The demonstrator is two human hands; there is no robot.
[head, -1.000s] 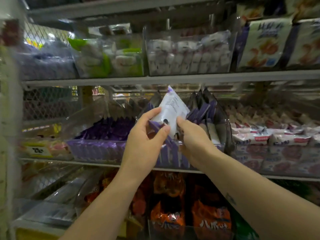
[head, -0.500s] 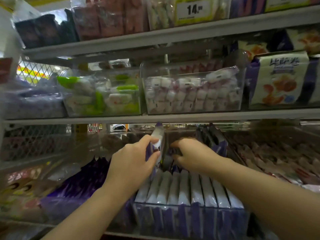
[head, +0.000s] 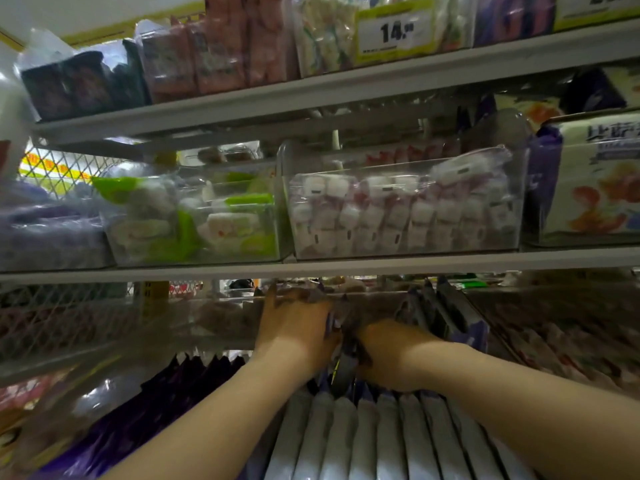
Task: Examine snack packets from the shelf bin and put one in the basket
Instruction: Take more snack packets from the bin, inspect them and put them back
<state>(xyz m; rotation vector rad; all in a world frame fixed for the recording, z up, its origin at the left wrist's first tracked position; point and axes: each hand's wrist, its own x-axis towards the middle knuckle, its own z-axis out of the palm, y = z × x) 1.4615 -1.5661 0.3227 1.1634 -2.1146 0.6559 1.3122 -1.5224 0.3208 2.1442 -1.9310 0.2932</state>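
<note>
Side by side, left hand [head: 294, 327] and right hand [head: 391, 355] reach among packets [head: 381, 438].

Left hand [head: 294, 329], right hand [head: 393, 356] amid upright snack packets [head: 388, 436], grip unclear

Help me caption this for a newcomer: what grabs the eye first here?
Two bare hands, the left hand and right hand, reach together into the row of upright white-and-purple snack packets at bottom centre. Above them, mid-shelf, sits a clear plastic bin of white-and-pink wrapped sweets. A yellow price tag reading 14 stands out on the top shelf edge.
</note>
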